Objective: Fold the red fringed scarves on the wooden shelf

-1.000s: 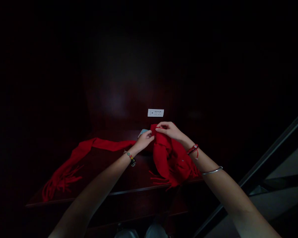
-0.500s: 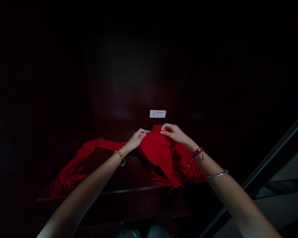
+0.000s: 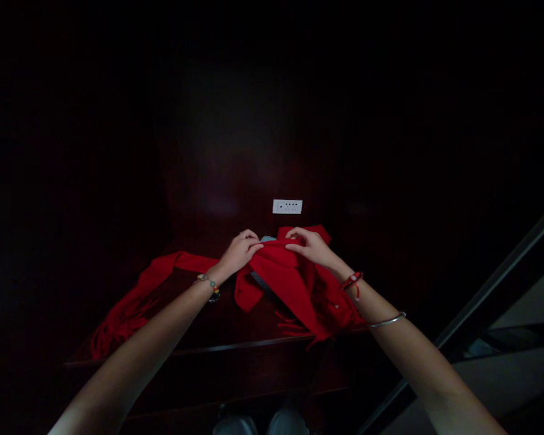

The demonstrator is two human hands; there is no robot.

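A red scarf [image 3: 281, 269] with fringed ends lies over a dark wooden shelf, bunched toward the right, one arm of it trailing off to the left. My left hand [image 3: 242, 249] pinches its upper edge between thumb and fingers. A short way to the right, my right hand [image 3: 312, 246] grips the same edge, so the cloth is drawn fairly straight between them. Under and behind the scarf a pale blue item [image 3: 267, 239] peeks out; most of it is covered and its kind cannot be made out.
A white wall socket [image 3: 287, 206] sits on the dark back panel just behind my hands. The front edge of the shelf [image 3: 236, 347] runs below the scarf. Two rounded pale shapes [image 3: 288, 422] show at the bottom. A slanting frame edge [image 3: 494, 272] crosses the right side.
Both hands have shifted slightly left with the scarf's edge. The held edge now looks straighter, and a red flap and a greyish patch show beneath it at left.
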